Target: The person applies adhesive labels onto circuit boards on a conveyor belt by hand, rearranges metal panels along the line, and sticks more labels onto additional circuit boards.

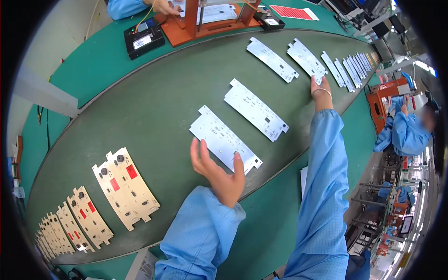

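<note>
My left hand (219, 175) is at the near edge of a white circuit board (224, 140), thumb and fingers spread apart. The board lies flat on the dark green belt (154, 107). Farther out, my right hand (321, 92) has its fingers at the near end of another white circuit board (305, 57), with the board's end between them. A third white board (256, 109) rests between my two hands, touched by neither. One more narrow white board (273, 59) lies beyond it. Both my arms are in blue sleeves.
Tan circuit boards (126, 189) with red labels line the belt at left. Several white boards (354, 70) stretch toward the far right. Across the belt, a person's hand (165, 7) is at an orange fixture (186, 28) beside a black box (143, 39). Another person (410, 130) is at right.
</note>
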The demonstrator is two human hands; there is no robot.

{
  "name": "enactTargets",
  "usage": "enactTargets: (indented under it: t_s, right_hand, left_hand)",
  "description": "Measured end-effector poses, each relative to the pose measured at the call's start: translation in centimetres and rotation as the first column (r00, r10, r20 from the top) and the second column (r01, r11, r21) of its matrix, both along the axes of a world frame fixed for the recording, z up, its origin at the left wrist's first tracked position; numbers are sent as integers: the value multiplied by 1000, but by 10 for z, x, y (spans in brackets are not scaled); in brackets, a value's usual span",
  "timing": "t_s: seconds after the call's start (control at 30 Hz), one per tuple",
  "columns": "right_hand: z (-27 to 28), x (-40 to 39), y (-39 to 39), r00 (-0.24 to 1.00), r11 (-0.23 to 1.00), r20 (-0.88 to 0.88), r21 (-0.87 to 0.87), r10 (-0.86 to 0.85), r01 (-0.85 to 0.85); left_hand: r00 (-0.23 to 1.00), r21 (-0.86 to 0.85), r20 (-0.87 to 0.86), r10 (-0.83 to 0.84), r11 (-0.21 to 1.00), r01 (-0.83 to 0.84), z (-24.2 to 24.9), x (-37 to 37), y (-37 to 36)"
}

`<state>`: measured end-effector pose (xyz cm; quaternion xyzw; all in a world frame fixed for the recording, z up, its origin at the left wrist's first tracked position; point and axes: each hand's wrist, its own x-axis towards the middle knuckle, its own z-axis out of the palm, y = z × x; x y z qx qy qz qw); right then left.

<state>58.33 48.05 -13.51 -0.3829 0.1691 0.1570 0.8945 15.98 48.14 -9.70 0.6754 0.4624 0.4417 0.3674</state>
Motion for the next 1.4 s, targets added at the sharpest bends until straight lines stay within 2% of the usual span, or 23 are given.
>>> enactTargets:
  t_s: [0.1, 0.2, 0.33, 0.37, 0.43, 0.47, 0.53, 0.57, 0.63, 0.67, 0.7, 0.77, 0.83, 0.87, 0.93, 0.97, 1.03, 1.1, 1.17, 1.23, 1.3, 1.33, 1.4]
  right_hand:
    - [-8, 6, 2, 1000, 994, -6, -106, -25, 24]
    - [-6, 0, 12, 997, 991, -26, -109, 72, -75]
    - [12, -26, -24, 981, 980, 53, -81, 188, -184]
    - [17, -39, -38, 969, 973, 100, -58, 227, -222]
    - [25, -87, -78, 943, 971, 231, -92, 237, -222]
    - [31, -121, -100, 884, 937, 313, -122, 348, -326]
    - [36, -197, -153, 882, 916, 281, 23, 378, -400]
    - [43, -247, -172, 912, 895, 184, 198, 367, -400]
    - [51, -337, -189, 962, 958, 53, 88, 269, -273]
    - [48, -370, -198, 963, 963, 33, 14, 269, -270]
    - [59, -401, -191, 988, 973, -30, -168, 153, -156]
    - [56, -437, -198, 995, 948, -38, -302, 93, -100]
    - [57, -450, -203, 992, 944, -32, -307, 121, -125]
    - [62, -454, -210, 955, 874, -54, -390, 293, -290]
    - [76, -452, -234, 787, 626, -142, -529, 601, -573]
    - [77, -442, -256, 606, 403, -250, -552, 755, -730]
    - [78, -421, -298, 475, 245, -337, -541, 813, -804]
    - [66, -394, -338, 557, 9, -307, -870, 772, -492]
    - [79, -371, -327, 837, 560, -72, -711, 543, -424]
    - [107, -352, -288, 828, 801, -155, -210, 539, -561]
    - [91, -352, -282, 756, 680, -97, -374, 647, -630]
    - [94, -353, -273, 726, 574, -89, -549, 682, -607]
    - [101, -350, -251, 642, 301, -99, -822, 760, -484]
  left_hand:
    - [998, 11, 56, -28, 1000, 28, -2, -2, 0]
    - [993, 13, 105, -44, 999, 43, -2, -5, 2]
    - [843, -99, 514, -156, 966, 239, -3, -6, 0]
    - [771, -185, 611, -177, 916, 357, -1, -8, -2]
    - [605, -151, 714, -352, 766, 624, -10, -12, -3]
    - [529, -192, 767, -364, 656, 730, -9, -10, -4]
    - [371, -233, 863, -342, 382, 894, -2, -5, -10]
    - [329, -189, 856, -399, 352, 917, 1, -2, -16]
    - [232, -98, 828, -510, 277, 956, 2, 5, -38]
    - [110, -26, 884, -455, 189, 982, -10, 10, -54]
    - [191, -158, 856, -481, 108, 982, -18, 2, -67]
    - [426, -460, 757, -496, 58, 886, -10, 0, -71]
    - [451, -506, 800, -395, -43, 861, 2, 1, -72]
    - [467, -524, 816, -342, -94, 847, 6, 1, -73]
    - [371, -470, 842, -392, -195, 861, 5, -1, -75]
    - [323, -444, 852, -411, -242, 863, 2, -3, -74]
    - [209, -386, 865, -457, -337, 859, -1, -5, -76]
    - [126, -366, 837, -532, -374, 852, -1, -6, -78]
    - [78, -348, 827, -557, -398, 849, 6, -7, -77]
    - [70, -365, 797, -600, -385, 848, 5, -6, -77]
    - [91, -401, 752, -653, -343, 849, -2, -4, -83]
    - [200, -453, 790, -579, -333, 827, -4, -4, -85]
    - [381, -563, 729, -569, -181, 807, -1, 0, -86]
